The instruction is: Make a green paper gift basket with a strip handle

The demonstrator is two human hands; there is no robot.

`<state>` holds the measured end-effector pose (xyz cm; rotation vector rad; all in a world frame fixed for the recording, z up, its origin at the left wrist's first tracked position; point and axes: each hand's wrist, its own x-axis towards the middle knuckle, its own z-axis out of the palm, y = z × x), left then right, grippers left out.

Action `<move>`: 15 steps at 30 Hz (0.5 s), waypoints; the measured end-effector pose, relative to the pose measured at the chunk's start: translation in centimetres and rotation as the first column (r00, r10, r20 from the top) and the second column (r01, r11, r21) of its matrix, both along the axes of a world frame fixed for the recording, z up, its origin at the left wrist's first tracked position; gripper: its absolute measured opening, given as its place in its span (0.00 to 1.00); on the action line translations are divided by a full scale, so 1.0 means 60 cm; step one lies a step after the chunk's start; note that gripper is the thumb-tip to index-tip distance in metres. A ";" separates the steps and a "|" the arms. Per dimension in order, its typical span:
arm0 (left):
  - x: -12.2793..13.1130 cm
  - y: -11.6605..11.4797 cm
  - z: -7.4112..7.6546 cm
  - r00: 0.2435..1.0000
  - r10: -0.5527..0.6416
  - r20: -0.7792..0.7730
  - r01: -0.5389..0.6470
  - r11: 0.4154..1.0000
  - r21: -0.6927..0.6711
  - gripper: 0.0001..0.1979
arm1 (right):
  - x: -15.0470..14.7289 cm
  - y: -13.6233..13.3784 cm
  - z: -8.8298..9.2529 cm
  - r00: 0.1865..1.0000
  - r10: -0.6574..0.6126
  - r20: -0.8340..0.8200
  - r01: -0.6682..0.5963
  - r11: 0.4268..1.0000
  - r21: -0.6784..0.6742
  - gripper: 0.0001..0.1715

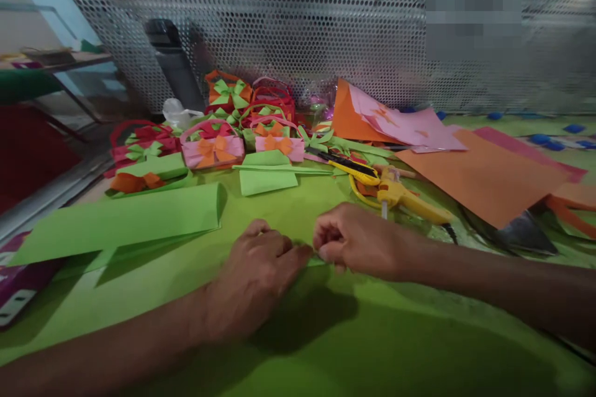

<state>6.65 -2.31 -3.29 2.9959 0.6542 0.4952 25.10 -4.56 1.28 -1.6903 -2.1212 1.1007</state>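
- Head view: right hand [358, 242], grip narrow, pinches small green piece [318, 259].
- Left hand [256, 270] beside it; cannot tell its grip.
- Glue gun [406, 197] lies beyond.

Dim light; dark shadow [316, 316] below hands [254, 276]; edges stretched, blurred; upper-right patch [474, 11] pixelated.

Room lies nearside of the hands [258, 273] — glue gun [410, 200], bags [214, 150] obstruct beyond.

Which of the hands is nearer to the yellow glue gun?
Right: the right hand is in front of the glue gun, slightly left; the left hand is farther left.
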 end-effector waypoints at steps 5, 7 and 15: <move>-0.013 0.004 0.010 0.993 0.105 0.048 -0.098 0.985 -0.144 0.07 | -0.011 0.004 -0.043 0.999 -0.042 0.020 0.043 0.997 -0.059 0.07; -0.030 0.010 0.021 0.986 0.160 0.041 -0.145 0.959 -0.244 0.04 | -0.014 0.002 -0.040 0.998 -0.042 0.040 0.043 0.999 -0.018 0.07; -0.078 0.017 0.043 0.951 0.284 -0.124 -0.309 0.836 -0.453 0.07 | -0.016 -0.008 -0.049 0.993 -0.047 0.111 0.041 0.997 0.061 0.05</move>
